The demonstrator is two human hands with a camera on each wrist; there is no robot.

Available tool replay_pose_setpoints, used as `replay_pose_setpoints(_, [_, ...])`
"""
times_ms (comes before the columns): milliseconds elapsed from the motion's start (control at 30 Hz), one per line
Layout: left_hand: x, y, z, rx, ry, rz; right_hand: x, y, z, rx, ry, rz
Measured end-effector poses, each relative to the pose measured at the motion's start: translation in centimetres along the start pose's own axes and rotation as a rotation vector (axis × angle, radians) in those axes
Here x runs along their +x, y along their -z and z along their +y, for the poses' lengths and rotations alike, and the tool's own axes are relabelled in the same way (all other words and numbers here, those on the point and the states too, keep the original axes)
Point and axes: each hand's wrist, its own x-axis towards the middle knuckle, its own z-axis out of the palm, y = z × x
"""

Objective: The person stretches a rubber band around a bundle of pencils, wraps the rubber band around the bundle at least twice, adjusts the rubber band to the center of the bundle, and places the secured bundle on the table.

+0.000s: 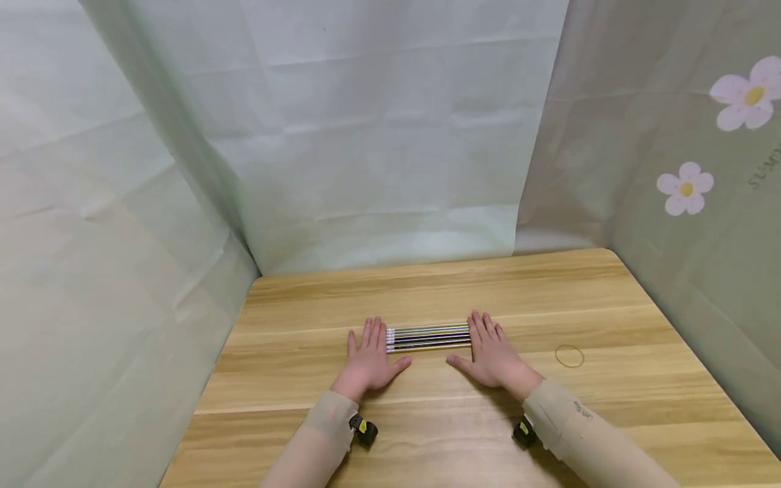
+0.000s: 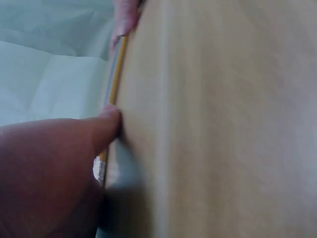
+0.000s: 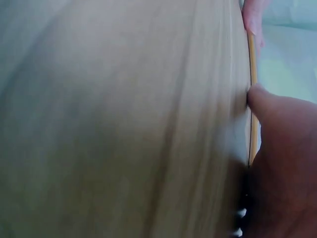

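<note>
Several pencils [image 1: 428, 337] lie side by side in a neat row on the wooden table [image 1: 427, 291], white eraser ends to the left. My left hand [image 1: 369, 356] lies flat on the table with straight fingers against the row's left end. My right hand [image 1: 491, 352] lies flat in the same way against the right end. In the left wrist view the left thumb [image 2: 106, 124] touches a yellow pencil [image 2: 115, 74], and the other hand's fingertip shows at the top. The right wrist view shows the right thumb [image 3: 262, 101] beside a pencil [image 3: 252, 64].
A rubber band [image 1: 569, 356] lies on the table to the right of my right hand. Pale green cloth [image 1: 378, 135] hangs behind and to the left of the table. A flowered cloth [image 1: 695, 183] hangs on the right.
</note>
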Motion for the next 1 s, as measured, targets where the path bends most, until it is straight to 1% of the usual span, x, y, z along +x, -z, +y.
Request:
replay_pose_setpoints(100, [-0.1,0.3,0.0,0.004,0.013,-0.002,0.2,0.1,0.6,0.009,0.012,0.003])
replay_pose_setpoints(200, [-0.3,0.7,0.2,-0.003,0.008,-0.004,0.2,0.4,1.3,0.028,0.027,-0.017])
replay_pose_setpoints(300, [-0.5,0.8,0.1,-0.023,-0.016,-0.008,0.1,0.9,2.0,0.048,0.060,-0.036])
replay_pose_setpoints(433, [-0.8,0.9,-0.5,-0.067,-0.074,0.006,0.0,1.6,2.3,0.057,0.096,-0.065])
replay_pose_setpoints(533, [-1.2,1.3,-0.7,-0.089,-0.105,0.048,0.3,2.3,2.3,0.054,0.109,-0.075])
replay_pose_setpoints(600, [-1.2,1.7,-0.6,-0.089,-0.119,0.101,0.7,2.8,2.1,0.061,0.123,-0.057])
replay_pose_setpoints(700, [-0.9,2.4,0.0,-0.093,-0.166,0.200,1.5,3.5,1.7,0.059,0.180,0.018])
replay_pose_setpoints(767, [-0.5,3.0,0.8,-0.099,-0.212,0.247,2.2,4.0,1.2,0.055,0.224,0.072])
replay_pose_setpoints(867, [0.1,3.8,2.1,-0.096,-0.271,0.245,3.4,4.4,0.4,0.043,0.286,0.123])
replay_pose_setpoints(900, [0.4,4.0,2.5,-0.094,-0.283,0.230,3.7,4.5,0.1,0.039,0.296,0.122])
replay_pose_setpoints(1000, [1.4,4.6,3.5,-0.077,-0.301,0.187,4.8,4.6,-0.7,0.025,0.310,0.086])
